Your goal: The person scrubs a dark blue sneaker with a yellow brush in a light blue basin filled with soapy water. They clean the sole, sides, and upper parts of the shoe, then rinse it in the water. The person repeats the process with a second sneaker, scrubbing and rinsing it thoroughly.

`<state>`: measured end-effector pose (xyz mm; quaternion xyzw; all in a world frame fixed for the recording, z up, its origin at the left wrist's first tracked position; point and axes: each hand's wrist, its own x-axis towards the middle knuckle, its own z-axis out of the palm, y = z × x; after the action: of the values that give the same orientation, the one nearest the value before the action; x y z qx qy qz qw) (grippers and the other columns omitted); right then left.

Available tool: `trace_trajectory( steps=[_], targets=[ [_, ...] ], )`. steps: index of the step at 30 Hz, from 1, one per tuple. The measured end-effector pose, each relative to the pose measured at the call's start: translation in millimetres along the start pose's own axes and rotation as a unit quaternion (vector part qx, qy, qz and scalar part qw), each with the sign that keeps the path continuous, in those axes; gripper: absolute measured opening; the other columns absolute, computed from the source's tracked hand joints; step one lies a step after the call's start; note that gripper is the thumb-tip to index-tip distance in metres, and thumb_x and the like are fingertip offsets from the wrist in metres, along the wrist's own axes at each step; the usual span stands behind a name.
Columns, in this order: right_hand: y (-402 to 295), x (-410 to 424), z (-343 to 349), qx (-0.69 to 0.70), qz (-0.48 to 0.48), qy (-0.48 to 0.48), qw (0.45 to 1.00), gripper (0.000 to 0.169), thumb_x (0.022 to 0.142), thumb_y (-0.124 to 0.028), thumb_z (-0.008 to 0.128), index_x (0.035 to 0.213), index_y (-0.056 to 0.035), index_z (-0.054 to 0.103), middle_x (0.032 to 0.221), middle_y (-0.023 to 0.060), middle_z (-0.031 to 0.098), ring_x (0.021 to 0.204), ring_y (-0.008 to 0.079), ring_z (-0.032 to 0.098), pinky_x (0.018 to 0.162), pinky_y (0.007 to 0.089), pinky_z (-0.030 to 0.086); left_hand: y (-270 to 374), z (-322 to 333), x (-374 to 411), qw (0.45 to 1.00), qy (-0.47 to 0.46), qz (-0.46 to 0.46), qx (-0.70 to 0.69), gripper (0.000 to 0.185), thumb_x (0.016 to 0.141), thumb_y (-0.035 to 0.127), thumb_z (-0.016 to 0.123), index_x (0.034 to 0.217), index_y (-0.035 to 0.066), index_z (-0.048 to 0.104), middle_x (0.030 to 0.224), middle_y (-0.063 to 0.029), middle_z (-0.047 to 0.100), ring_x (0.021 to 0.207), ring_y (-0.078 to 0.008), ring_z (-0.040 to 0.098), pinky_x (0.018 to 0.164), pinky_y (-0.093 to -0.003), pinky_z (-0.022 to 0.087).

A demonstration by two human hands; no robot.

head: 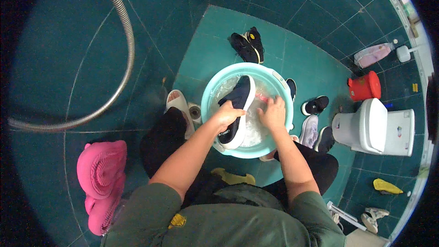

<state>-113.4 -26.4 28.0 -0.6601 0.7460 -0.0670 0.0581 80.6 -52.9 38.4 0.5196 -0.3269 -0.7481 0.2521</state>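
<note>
A light turquoise plastic basin with soapy water stands on the tiled floor between the person's legs. Over the water, my left hand grips a black shoe with a white sole at its middle, thumb on the sole's edge. The shoe is tilted on its side, toe and heel near opposite walls of the basin. My right hand is at the right side of the water, its fingers at a pink-red object that may be a brush, mostly hidden by suds and fingers. Whether the hand holds it is unclear.
A pair of black shoes lies beyond the basin. More shoes, black and greyish, lie to the right near a white toilet and a red bin. A floor drain is left of the basin; a metal shower hose hangs upper left.
</note>
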Motion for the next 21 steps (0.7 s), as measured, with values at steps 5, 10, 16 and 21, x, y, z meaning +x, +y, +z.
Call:
trace_trajectory(
  steps=[5, 10, 16, 21],
  targets=[
    [13, 18, 68, -0.081, -0.084, -0.056, 0.992, 0.036, 0.090, -0.021, 0.044, 0.122, -0.0058, 0.049, 0.129, 0.0189, 0.044, 0.114, 0.0346, 0.046, 0.096, 0.0447, 0.040, -28, 3, 30, 0.998, 0.051, -0.040, 0.000, 0.040, 0.089, 0.029, 0.062, 0.106, -0.007, 0.059, 0.094, -0.0134, 0.065, 0.075, -0.0220, 0.064, 0.067, -0.0361, 0.052],
    [21, 22, 53, 0.026, 0.027, -0.156, 0.987, 0.029, 0.091, -0.024, 0.043, 0.106, -0.0044, 0.059, 0.090, 0.0251, 0.064, 0.083, 0.0408, 0.063, 0.078, 0.0484, 0.048, -36, 8, 38, 0.992, 0.071, -0.062, 0.080, 0.046, 0.086, 0.030, 0.065, 0.111, -0.009, 0.059, 0.107, -0.0195, 0.063, 0.092, -0.0259, 0.061, 0.081, -0.0339, 0.048],
    [37, -7, -21, 0.497, 0.114, -0.278, 0.814, 0.029, 0.094, -0.028, 0.050, 0.101, -0.0031, 0.061, 0.069, 0.0049, 0.059, 0.057, 0.0131, 0.055, 0.054, 0.0272, 0.044, -21, 6, 20, 0.998, 0.023, -0.062, -0.020, 0.033, 0.084, 0.018, 0.066, 0.109, -0.003, 0.059, 0.095, -0.0133, 0.065, 0.081, -0.0225, 0.064, 0.072, -0.0367, 0.052],
    [7, -19, -39, 0.426, -0.014, -0.308, 0.850, 0.032, 0.095, -0.028, 0.049, 0.122, -0.0106, 0.053, 0.071, 0.0092, 0.061, 0.058, 0.0205, 0.059, 0.057, 0.0312, 0.049, -36, -3, 31, 0.987, -0.084, -0.036, -0.135, 0.030, 0.079, 0.002, 0.061, 0.109, 0.002, 0.059, 0.098, -0.0106, 0.064, 0.088, -0.0229, 0.064, 0.078, -0.0359, 0.052]
  ],
)
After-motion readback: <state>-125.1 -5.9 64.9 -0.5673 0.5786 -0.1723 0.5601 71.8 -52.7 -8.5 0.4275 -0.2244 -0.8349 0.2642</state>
